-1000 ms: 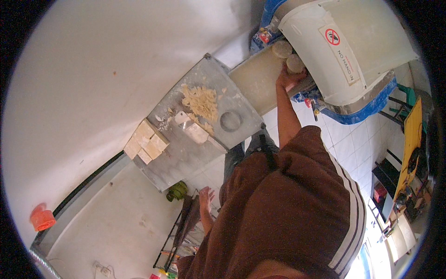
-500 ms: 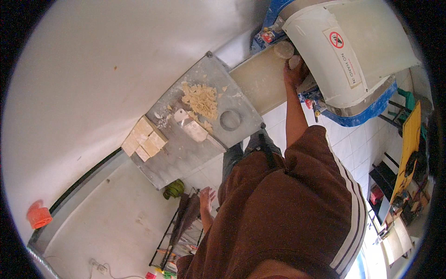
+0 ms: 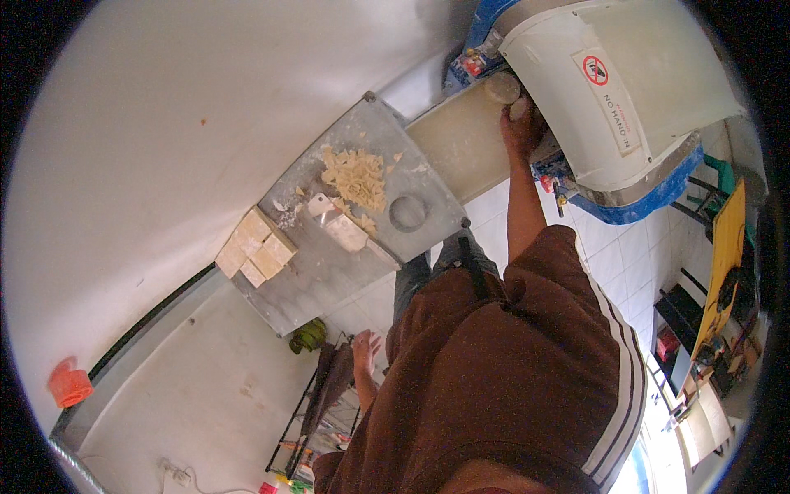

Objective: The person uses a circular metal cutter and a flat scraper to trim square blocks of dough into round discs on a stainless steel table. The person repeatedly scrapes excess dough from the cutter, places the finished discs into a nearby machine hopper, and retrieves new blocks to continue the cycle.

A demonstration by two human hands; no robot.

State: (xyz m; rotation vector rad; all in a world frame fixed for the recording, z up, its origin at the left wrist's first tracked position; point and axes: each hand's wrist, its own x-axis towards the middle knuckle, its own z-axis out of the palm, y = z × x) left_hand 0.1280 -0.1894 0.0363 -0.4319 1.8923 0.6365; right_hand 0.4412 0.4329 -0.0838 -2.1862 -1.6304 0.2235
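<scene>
My right hand (image 3: 520, 132) reaches to the belt of a sheeting machine (image 3: 457, 144), at the edge of its clear cover. A small pale round dough piece (image 3: 518, 109) shows at its thumb and appears gripped; the other fingers are shaded and partly hidden. Beside it on the belt lies a larger pale round piece (image 3: 502, 87). My left hand (image 3: 364, 352) hangs below the metal table (image 3: 329, 284), fingers apart and nothing in it. On the table are a heap of dough scraps (image 3: 355, 177), a scraper (image 3: 341, 226), a metal ring cutter (image 3: 408, 214) and several dough blocks (image 3: 257, 247).
The machine's curved cover (image 3: 568, 90) stands over the belt at the upper right. A white wall (image 3: 164, 148) borders the table's far left side. A wire rack (image 3: 317, 412) stands behind my left hand. An orange cup-like thing (image 3: 69, 383) is at far left.
My right hand has shifted slightly left at the cover's edge, and the small round piece at its thumb moved with it. The left hand stays nearly still.
</scene>
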